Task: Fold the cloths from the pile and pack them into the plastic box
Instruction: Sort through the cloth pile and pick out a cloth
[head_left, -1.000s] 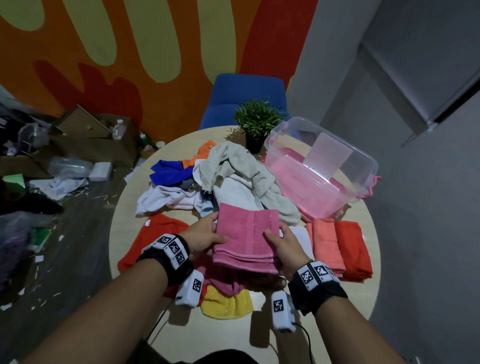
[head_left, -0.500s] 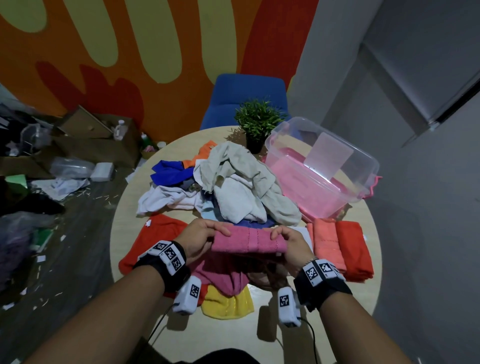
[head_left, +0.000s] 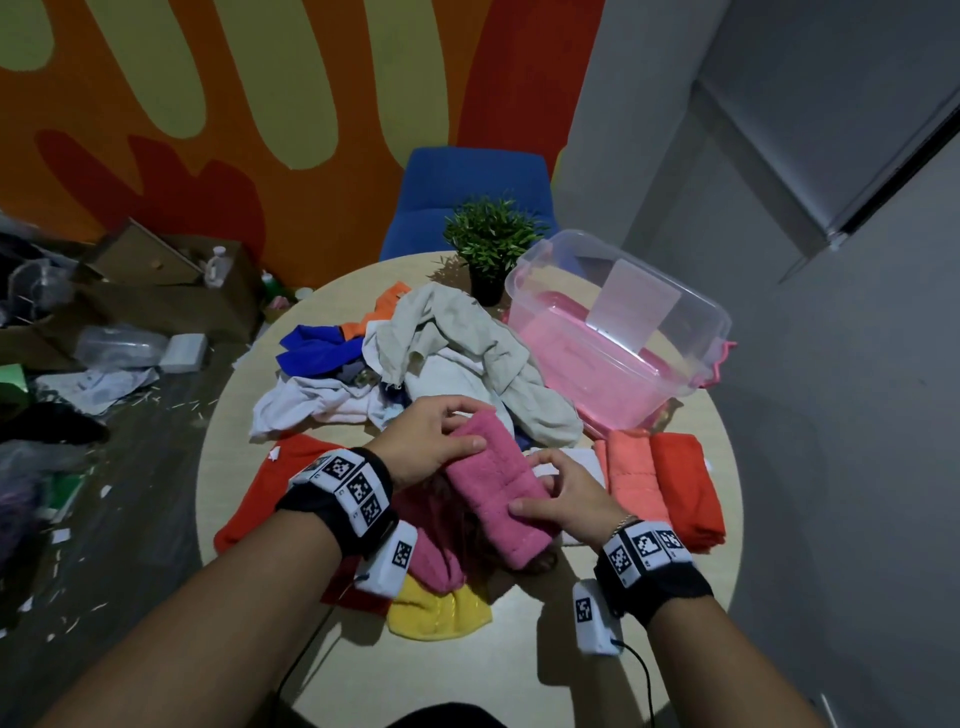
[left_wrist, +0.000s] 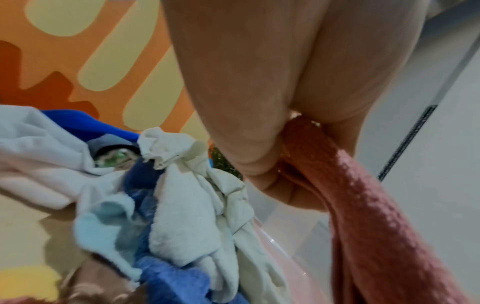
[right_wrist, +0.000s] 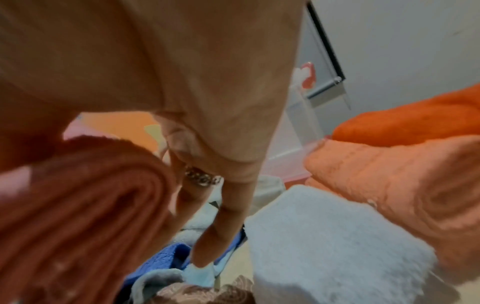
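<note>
A folded pink towel (head_left: 496, 488) is held lengthwise above the table's near side. My left hand (head_left: 434, 441) grips its far end, thumb on top; in the left wrist view the fingers (left_wrist: 259, 144) pinch the pink towel (left_wrist: 376, 205). My right hand (head_left: 561, 496) holds its near end, and the right wrist view shows the towel's layered folds (right_wrist: 85, 205) beside the palm. The pile of loose cloths (head_left: 441, 364) lies mid-table. The clear plastic box (head_left: 618, 332) with a pink bottom stands open at the far right.
Folded peach (head_left: 628, 467) and red (head_left: 685, 483) towels and a white one (right_wrist: 324, 236) lie right of my hands. Red (head_left: 275, 488), pink and yellow (head_left: 441, 613) cloths lie near me. A potted plant (head_left: 491, 244) and blue chair (head_left: 467, 192) stand beyond; clutter covers the floor at left.
The pink towel was folded over once more into a narrow bundle, then turned from crosswise to lengthwise. My left hand moved up and away, my right hand came nearer.
</note>
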